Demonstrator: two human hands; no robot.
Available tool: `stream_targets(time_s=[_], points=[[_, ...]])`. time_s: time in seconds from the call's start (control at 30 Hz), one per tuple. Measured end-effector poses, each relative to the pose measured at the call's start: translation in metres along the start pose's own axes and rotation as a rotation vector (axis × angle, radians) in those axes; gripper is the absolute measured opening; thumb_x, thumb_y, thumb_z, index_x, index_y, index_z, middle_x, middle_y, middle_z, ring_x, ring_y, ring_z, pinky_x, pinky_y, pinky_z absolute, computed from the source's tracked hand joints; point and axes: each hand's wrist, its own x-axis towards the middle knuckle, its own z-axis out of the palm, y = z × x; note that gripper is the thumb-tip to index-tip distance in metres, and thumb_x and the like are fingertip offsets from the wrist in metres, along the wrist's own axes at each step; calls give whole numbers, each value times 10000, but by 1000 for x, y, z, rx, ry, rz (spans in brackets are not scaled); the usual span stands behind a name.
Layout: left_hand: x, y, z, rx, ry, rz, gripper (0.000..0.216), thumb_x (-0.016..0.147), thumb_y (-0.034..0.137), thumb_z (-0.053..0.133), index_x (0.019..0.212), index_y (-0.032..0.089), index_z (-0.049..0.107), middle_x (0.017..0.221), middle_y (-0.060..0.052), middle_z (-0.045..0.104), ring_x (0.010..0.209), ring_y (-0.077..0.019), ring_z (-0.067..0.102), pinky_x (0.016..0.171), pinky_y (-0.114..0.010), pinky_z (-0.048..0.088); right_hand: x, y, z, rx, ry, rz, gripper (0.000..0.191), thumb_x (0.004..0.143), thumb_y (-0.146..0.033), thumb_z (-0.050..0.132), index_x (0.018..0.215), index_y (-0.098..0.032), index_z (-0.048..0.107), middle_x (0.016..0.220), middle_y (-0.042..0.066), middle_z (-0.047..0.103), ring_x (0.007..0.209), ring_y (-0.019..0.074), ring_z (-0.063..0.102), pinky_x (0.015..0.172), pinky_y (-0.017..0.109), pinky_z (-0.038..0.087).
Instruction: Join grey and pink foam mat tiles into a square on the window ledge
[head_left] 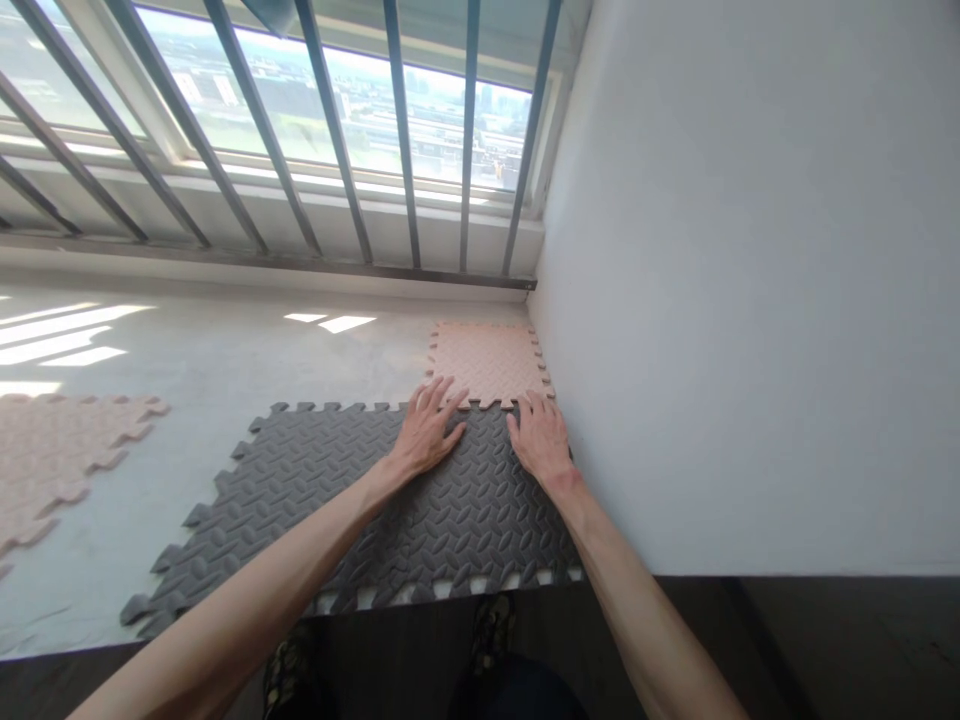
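In the far right corner, where the white wall [750, 300] meets the barred window [337, 130], we press both hands flat along the toothed seam between a grey foam mat [420, 520] and a pink foam tile [491, 362]. Our left hand [425, 432] lies palm down, fingers spread and straight, fingertips just reaching onto the pink tile's near edge; it grips nothing. Our right hand [541, 436] is likewise flat and open, touching the seam just beside the wall. The pink tile sits tight in the corner, so there is no room to its right or beyond it. To the left lies bare pale floor [210, 370], sunlit in patches, with more pink tiles [60, 450] well apart at the left. The grey mat's near and left edges show free teeth.
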Motion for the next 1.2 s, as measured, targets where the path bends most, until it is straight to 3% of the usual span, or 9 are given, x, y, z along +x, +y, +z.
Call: stream_targets(time_s=[0.07, 0.2, 0.4, 0.53, 0.8, 0.9, 1.0, 1.1, 1.2], points=[[-2, 9, 5, -27, -102, 82, 670, 1056, 502, 509, 1684, 292, 403, 1818, -116, 289, 1698, -341, 186, 1373, -624, 116, -5, -6, 10, 37, -13, -76, 559, 1110, -374, 382, 1595, -121, 495, 1726, 167, 453, 1592, 346, 384, 1298, 511, 324], [-4, 17, 14, -55, -216, 46, 732, 1048, 652, 444, 1687, 297, 400, 1816, -119, 294, 1703, -374, 176, 1368, -654, 136, -16, -15, 32, 77, -83, -91, 641, 1115, -441, 367, 1663, -111, 404, 1780, 156, 361, 1669, 364, 261, 1349, 545, 248], [-5, 19, 14, -26, -225, 28, 717, 1060, 659, 397, 1682, 304, 411, 1816, -116, 292, 1703, -370, 179, 1369, -656, 141, -14, -14, 37, 118, -71, -34, 673, 1097, -474, 405, 1661, -105, 409, 1779, 183, 352, 1679, 339, 251, 1373, 528, 192], [-7, 18, 14, -20, -220, 28, 711, 1063, 645, 396, 1697, 325, 373, 1827, -93, 271, 1709, -359, 157, 1377, -637, 127, -12, -1, 37, 84, -9, 98, 729, 1095, -542, 395, 1671, -95, 385, 1788, 246, 286, 1699, 367, 177, 1371, 552, 160], [-6, 28, 11, -24, -273, -62, 782, 1014, 721, 442, 1699, 352, 370, 1832, -96, 253, 1704, -444, 93, 1359, -683, 86, -12, 2, 43, 41, -81, 160, 786, 1089, -585, 389, 1704, -103, 306, 1810, 243, 220, 1712, 356, 126, 1373, 540, 122], [-9, 32, -6, -29, -388, -70, 863, 983, 764, 474, 1706, 308, 360, 1831, -155, 214, 1702, -452, 97, 1347, -701, 102, -6, -5, 24, 31, -182, 204, 789, 1076, -565, 445, 1691, -83, 335, 1795, 262, 247, 1701, 387, 169, 1363, 585, 140], [-31, 26, -38, -73, -517, -56, 884, 990, 722, 510, 1712, 244, 336, 1810, -207, 241, 1696, -403, 189, 1347, -666, 178, -24, -23, -5, 59, -132, 132, 665, 1070, -441, 497, 1624, -75, 467, 1729, 264, 405, 1639, 393, 342, 1349, 611, 219], [-86, -3, -82, -112, -474, -11, 820, 1024, 570, 544, 1716, 203, 301, 1777, -209, 346, 1665, -324, 314, 1363, -585, 223, -84, -48, -24, 222, 1, -187, 471, 1081, -286, 447, 1505, -174, 619, 1545, 161, 661, 1445, 272, 606, 1328, 531, 359], [-170, -56, -136, -61, -272, -54, 675, 1006, 414, 587, 1637, 224, 440, 1670, -171, 523, 1560, -302, 466, 1324, -543, 326, -173, -62, -18, 368, 93, -392, 370, 1082, -318, 502, 1394, -303, 701, 1307, 60, 800, 1245, 229, 738, 1230, 491, 525]])
